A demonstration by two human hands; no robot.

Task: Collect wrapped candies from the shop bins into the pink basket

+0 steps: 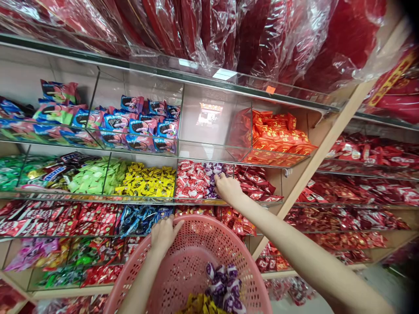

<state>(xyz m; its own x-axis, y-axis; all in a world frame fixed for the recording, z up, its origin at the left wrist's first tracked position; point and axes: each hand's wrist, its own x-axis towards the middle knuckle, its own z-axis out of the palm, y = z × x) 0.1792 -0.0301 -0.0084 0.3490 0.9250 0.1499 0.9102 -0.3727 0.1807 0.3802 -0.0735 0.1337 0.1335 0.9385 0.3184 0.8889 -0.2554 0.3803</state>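
My left hand (163,233) is closed over the far rim of a pink perforated plastic basket (250,261), its thumb along the edge. Inside the basket lie several purple-and-white wrapped candies (224,285) beside a heap of yellow-wrapped candies (203,305). My right hand (228,188) reaches into a shelf compartment with its fingers curled down among purple-and-white twist-wrapped candies (214,169); the fingertips are partly hidden. Red-and-white wrapped candies (192,178) lie just left of that hand, and dark red packets (257,179) fill the compartment to its right.
Clear dividers and glass lips front the shelves. Left of my right hand are yellow-wrapped candies (147,181) and green packets (96,176). Orange packets (278,137) sit on the shelf above. A wooden upright (327,144) stands at right. Red plastic-wrapped goods (196,26) hang over the top shelf.
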